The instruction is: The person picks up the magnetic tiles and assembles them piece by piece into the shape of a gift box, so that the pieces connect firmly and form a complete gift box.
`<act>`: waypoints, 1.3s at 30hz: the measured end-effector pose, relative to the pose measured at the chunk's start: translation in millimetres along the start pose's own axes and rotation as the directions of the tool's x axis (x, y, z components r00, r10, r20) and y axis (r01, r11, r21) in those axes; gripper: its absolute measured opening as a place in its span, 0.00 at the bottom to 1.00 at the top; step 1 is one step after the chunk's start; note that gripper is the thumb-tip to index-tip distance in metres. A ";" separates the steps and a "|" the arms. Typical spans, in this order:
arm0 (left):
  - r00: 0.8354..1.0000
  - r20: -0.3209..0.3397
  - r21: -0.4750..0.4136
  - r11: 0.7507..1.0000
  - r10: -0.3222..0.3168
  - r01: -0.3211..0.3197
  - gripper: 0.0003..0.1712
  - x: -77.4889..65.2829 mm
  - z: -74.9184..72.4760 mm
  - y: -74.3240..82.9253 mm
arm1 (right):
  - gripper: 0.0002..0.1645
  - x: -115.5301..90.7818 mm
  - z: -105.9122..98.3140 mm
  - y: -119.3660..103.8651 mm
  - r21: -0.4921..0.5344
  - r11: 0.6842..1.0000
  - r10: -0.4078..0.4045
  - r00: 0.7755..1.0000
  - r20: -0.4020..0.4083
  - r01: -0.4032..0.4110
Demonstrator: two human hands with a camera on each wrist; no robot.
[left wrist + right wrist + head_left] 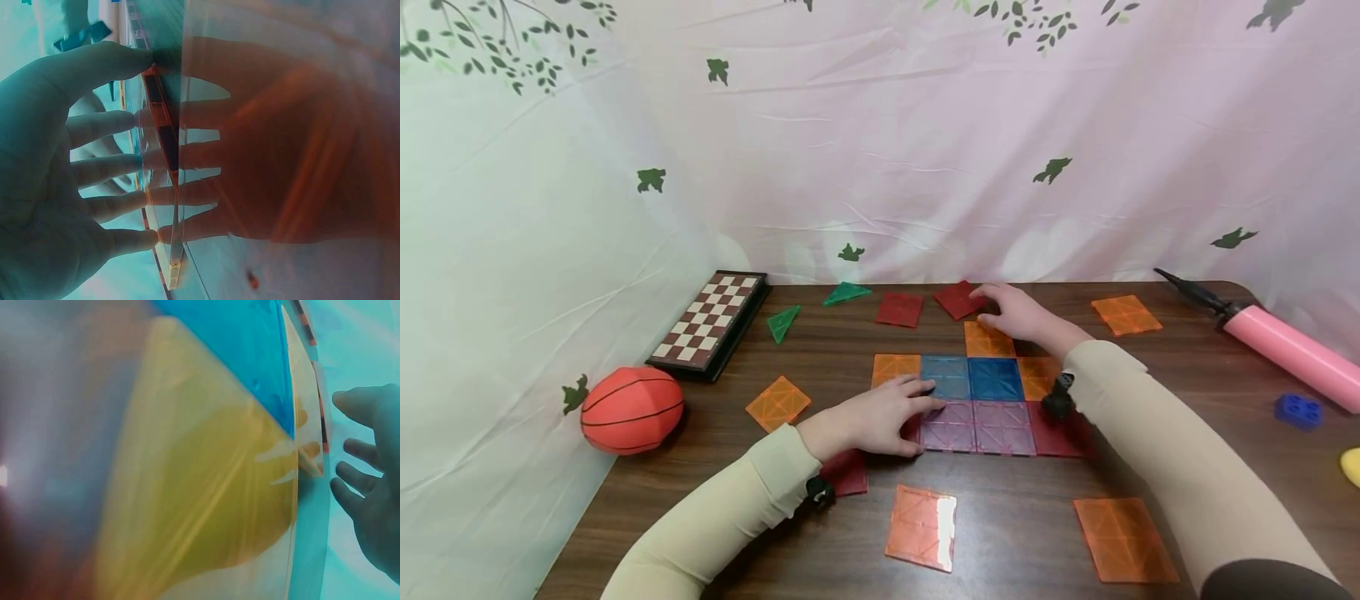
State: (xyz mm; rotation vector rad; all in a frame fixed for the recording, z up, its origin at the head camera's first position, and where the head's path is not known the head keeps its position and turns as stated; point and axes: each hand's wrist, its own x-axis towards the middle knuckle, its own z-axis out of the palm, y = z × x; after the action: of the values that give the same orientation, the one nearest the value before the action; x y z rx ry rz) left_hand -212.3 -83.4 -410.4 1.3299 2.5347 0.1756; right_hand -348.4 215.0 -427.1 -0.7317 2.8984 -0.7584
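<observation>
Translucent square magnetic tiles lie flat on the table in a block: two purple tiles (1003, 427) in front, a light blue tile (946, 377) and a dark blue tile (995, 379) behind them, with orange and red tiles around. My left hand (876, 417) lies at the block's left side, fingers spread, fingertips on the purple and light blue tiles; it partly covers a red tile. My right hand (1018, 312) hovers above the back orange tile (987, 340), its loosely bent fingers at a loose red tile (955, 300). In the right wrist view its fingers (359, 478) hold nothing.
Loose orange tiles (778, 402), another red tile (899, 309) and green triangles (784, 323) lie around the block. A chessboard (711, 317) and a red ball (632, 411) stand left; a pink pump (1292, 350) and blue brick (1298, 411) lie right. A curtain (880, 150) hangs behind.
</observation>
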 end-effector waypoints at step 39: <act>1.000 0.001 -0.014 1.000 0.009 -0.009 0.40 1.0 -1.8 0.6 | 0.17 32.1 37.3 -53.1 -0.096 0.984 -0.141 0.987 0.075 0.148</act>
State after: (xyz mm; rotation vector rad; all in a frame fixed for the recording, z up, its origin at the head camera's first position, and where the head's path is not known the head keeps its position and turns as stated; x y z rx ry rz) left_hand -212.9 -82.2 -408.7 1.3360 2.5226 0.1939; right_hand -347.6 142.8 -432.6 -0.9676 2.8640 -0.5887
